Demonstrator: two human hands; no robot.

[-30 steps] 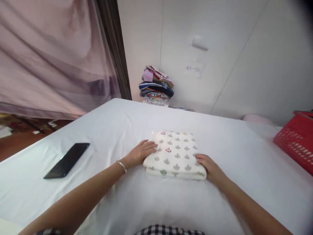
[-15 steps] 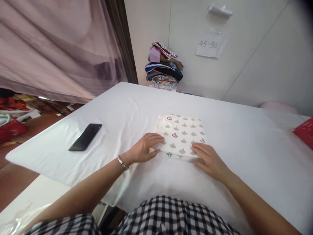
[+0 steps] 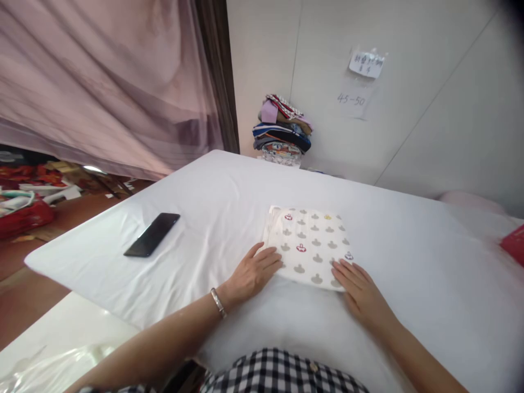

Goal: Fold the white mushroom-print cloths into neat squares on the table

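A folded white cloth [image 3: 309, 234] printed with grey, red and yellow motifs lies flat in front of me on the white-covered table [image 3: 229, 196]. My left hand [image 3: 256, 272] rests on its near left corner, fingers stretched out and the palm down. On the near right edge lies my right hand [image 3: 362, 289], its fingers also extended flat over the fabric. Neither hand grips the cloth. A bracelet [image 3: 218, 302] circles my left wrist.
A black phone [image 3: 152, 234] lies on the table's left side. A pile of folded clothes [image 3: 282, 131] stands beyond the far edge by the wall. Paper notes [image 3: 352, 101] hang on that wall. A pink curtain [image 3: 123, 82] is at the left, and a red object [image 3: 513, 245] at the right.
The view has shifted, so everything sits a little lower and further right. My left thumb has come up beside the cloth's left edge, and my right fingers lie flatter. The cloth's near edge looks smoother.
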